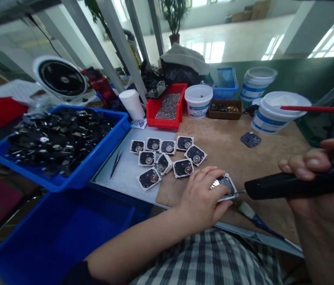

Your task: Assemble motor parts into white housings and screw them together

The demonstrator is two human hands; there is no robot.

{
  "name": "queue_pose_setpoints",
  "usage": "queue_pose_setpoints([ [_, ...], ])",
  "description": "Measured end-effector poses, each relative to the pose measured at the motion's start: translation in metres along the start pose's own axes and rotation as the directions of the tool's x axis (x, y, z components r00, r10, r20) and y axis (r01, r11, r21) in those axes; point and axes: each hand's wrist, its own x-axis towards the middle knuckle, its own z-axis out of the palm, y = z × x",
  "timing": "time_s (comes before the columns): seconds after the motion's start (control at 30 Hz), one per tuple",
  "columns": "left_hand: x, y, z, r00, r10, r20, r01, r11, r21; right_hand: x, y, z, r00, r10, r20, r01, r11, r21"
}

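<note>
Left hand (pixel 200 196), fingers curled, pressing a small square plastic housing (pixel 225 185) onto the near edge of the tan bench top (pixel 229 144), a light, stiff, likely brittle part best held by its rim; right hand (pixel 317 188) closed around a black pen-shaped power tool (pixel 291 183), its tip at the housing's edge.

Head-worn camera, facing forward and down

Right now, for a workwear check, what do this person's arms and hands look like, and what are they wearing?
The left hand and right hand are both bare, with no gloves, and have short nails. The left forearm is bare up to a dark sleeve near the elbow. A grey-and-white checked shirt covers the torso.
</note>
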Motion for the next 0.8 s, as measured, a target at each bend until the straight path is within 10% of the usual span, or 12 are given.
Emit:
queue_pose_setpoints([
  [0.2,0.006,0.009,-0.008,0.995,0.001,0.096,-0.014,0.990,0.140,-0.008,0.009,0.007,1.000,0.021,0.011,-0.021,1.000,-0.020],
  [0.5,-0.010,0.022,0.004,0.989,-0.054,-0.135,0.082,0.974,0.210,0.002,0.027,-0.004,0.965,0.247,-0.085,-0.229,0.956,0.183],
  [0.8,-0.002,0.032,0.002,0.974,-0.196,-0.117,0.213,0.964,0.160,0.001,0.042,-0.013,0.909,0.395,-0.133,-0.335,0.883,0.329],
])
